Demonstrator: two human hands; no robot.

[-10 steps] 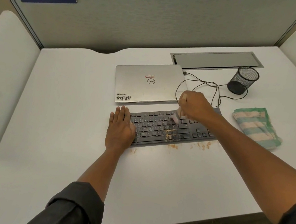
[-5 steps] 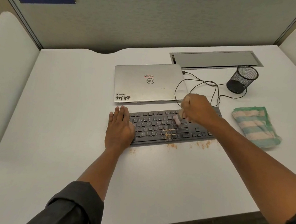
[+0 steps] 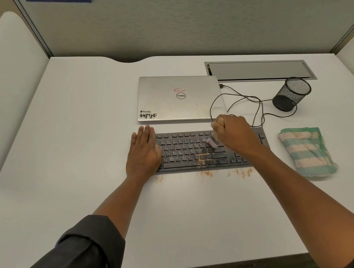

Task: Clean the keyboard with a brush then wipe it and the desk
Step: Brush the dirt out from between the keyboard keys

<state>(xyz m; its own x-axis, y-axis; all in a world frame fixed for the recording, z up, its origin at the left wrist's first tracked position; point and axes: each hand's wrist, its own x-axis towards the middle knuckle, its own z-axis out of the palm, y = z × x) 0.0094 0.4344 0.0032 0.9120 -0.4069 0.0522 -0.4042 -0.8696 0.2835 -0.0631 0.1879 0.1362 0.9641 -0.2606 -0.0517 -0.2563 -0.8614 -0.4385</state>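
A dark grey keyboard (image 3: 191,152) lies on the white desk (image 3: 78,142), with brown crumbs on its middle keys and along its front edge (image 3: 207,173). My right hand (image 3: 234,131) is fisted around a small pale brush (image 3: 212,142), whose bristles touch the upper middle keys. My left hand (image 3: 144,152) lies flat, fingers together, pressing on the keyboard's left end. A folded green and peach striped cloth (image 3: 306,151) rests to the right of the keyboard.
A shut silver laptop (image 3: 176,98) sits just behind the keyboard. A black cable (image 3: 245,102) loops from it past a black mesh pen cup (image 3: 291,94). A metal cable hatch (image 3: 259,69) is at the back. Grey partition panels enclose the desk.
My right hand with the brush has shifted from the middle rows toward the keyboard's upper rows. My left hand has stayed on the left end.
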